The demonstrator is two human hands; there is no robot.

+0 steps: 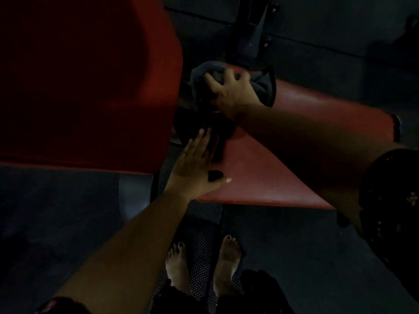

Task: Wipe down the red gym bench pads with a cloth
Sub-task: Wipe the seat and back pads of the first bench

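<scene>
Fingers (209, 79) of the right hand (230, 94) clutch a bunched dark cloth (263, 87) on the seat pad (272, 173), at its end beside the back pad (90, 75). The left hand (195, 171) rests flat, fingers straight, on the near corner. The seat's length runs rightward from the cloth.

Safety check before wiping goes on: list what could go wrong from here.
The left hand presses flat at the edge of the seat pad, beside the gap to the back pad; its fingers might slip in and get pinched. The cloth, bunched in the grip of the right hand, may snag on the dark frame beyond it.
</scene>
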